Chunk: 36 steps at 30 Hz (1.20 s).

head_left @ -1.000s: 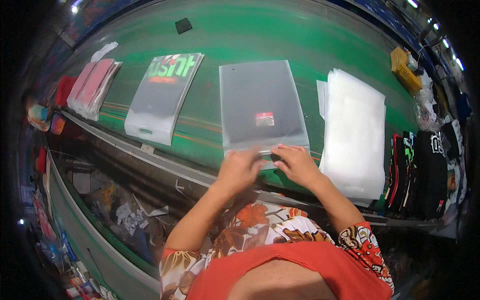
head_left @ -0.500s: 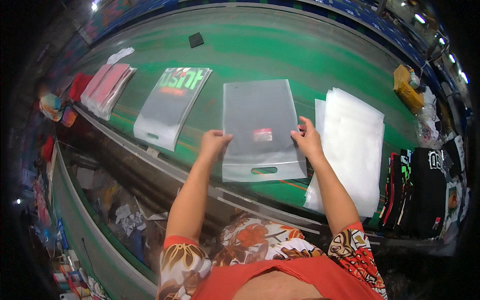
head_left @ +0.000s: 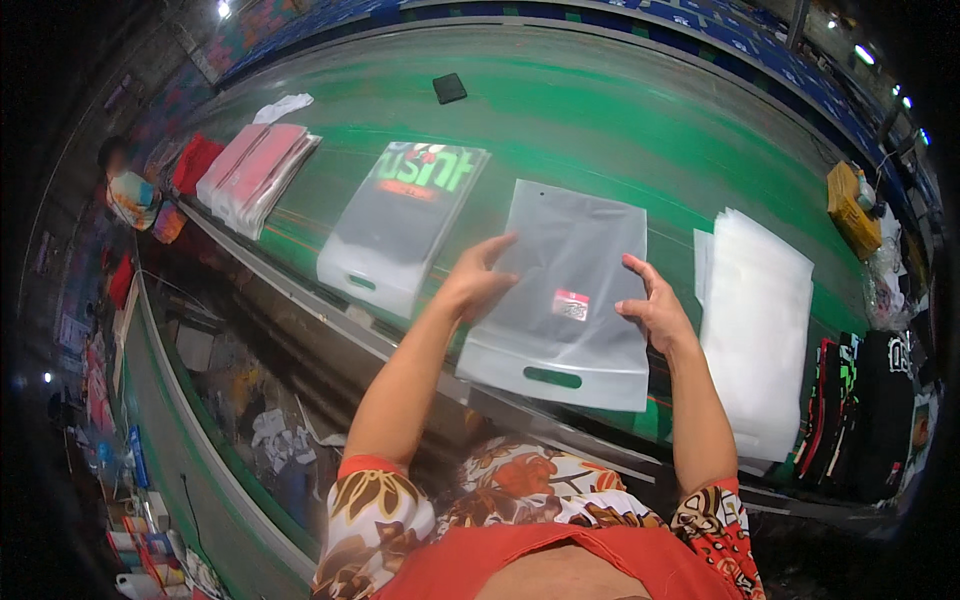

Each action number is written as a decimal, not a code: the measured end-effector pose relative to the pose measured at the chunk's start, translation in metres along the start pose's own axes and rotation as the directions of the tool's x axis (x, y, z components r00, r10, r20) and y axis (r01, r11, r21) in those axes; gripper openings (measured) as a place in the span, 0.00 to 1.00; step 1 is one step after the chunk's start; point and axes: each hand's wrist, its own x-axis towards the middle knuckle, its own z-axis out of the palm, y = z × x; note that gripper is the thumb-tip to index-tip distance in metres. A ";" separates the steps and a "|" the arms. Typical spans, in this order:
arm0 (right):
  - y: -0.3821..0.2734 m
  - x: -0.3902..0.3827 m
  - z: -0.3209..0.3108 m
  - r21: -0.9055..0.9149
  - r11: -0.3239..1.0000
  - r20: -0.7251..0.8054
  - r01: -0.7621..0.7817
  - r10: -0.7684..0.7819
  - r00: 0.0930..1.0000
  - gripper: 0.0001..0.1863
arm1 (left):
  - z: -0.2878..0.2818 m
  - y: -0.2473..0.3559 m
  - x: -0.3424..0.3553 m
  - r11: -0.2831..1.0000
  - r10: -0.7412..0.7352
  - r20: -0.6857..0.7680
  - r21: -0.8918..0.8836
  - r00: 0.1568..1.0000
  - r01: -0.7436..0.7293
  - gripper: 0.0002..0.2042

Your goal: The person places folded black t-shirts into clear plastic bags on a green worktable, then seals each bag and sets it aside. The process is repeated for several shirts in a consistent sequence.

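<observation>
A clear plastic bag (head_left: 560, 240) with a die-cut handle, a dark folded item inside and a red-and-white label lies in front of me. My left hand (head_left: 497, 262) rests at its left edge, thumb and forefinger spread over it. My right hand (head_left: 640, 285) touches the right edge with fingers apart and curved. To the left is a stack of bagged dark items (head_left: 405, 215) with green lettering on top. To the right lies a pile of translucent bags (head_left: 755, 315).
Bundles of pink (head_left: 245, 175) and red items sit farther left on the green table (head_left: 560, 120), near a person (head_left: 130, 195). A black square (head_left: 450, 87) lies behind. At the right are a yellow package (head_left: 850, 205) and folded black garments (head_left: 875, 400).
My hands have moved from the bag's bottom flap up to its sides, and the handle cut-out now shows flat. My fingers have spread. The whole view has shifted.
</observation>
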 end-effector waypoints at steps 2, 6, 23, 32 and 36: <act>0.003 0.007 0.039 -0.045 0.984 0.015 0.170 -0.170 0.985 0.46 | -0.048 -0.013 0.003 0.992 0.055 0.070 -0.113 0.996 -0.047 0.37; -0.006 0.040 0.137 -0.090 0.930 0.032 0.356 -0.355 0.934 0.50 | -0.157 -0.021 0.002 0.969 0.160 -0.003 -0.188 0.987 -0.158 0.38; 0.082 0.157 0.300 -0.384 0.865 -0.291 0.323 -0.446 0.847 0.29 | -0.324 -0.152 0.074 0.925 -0.014 -0.092 -0.379 0.996 -0.022 0.36; 0.081 0.156 0.320 -0.340 0.882 -0.500 0.327 -0.464 0.731 0.20 | -0.335 -0.164 0.083 0.988 -0.070 -0.294 0.112 0.953 0.107 0.35; 0.087 0.146 0.329 -0.317 0.920 -0.611 0.231 -0.384 0.693 0.24 | -0.331 -0.162 0.081 0.972 -0.221 -0.246 0.025 0.944 0.234 0.35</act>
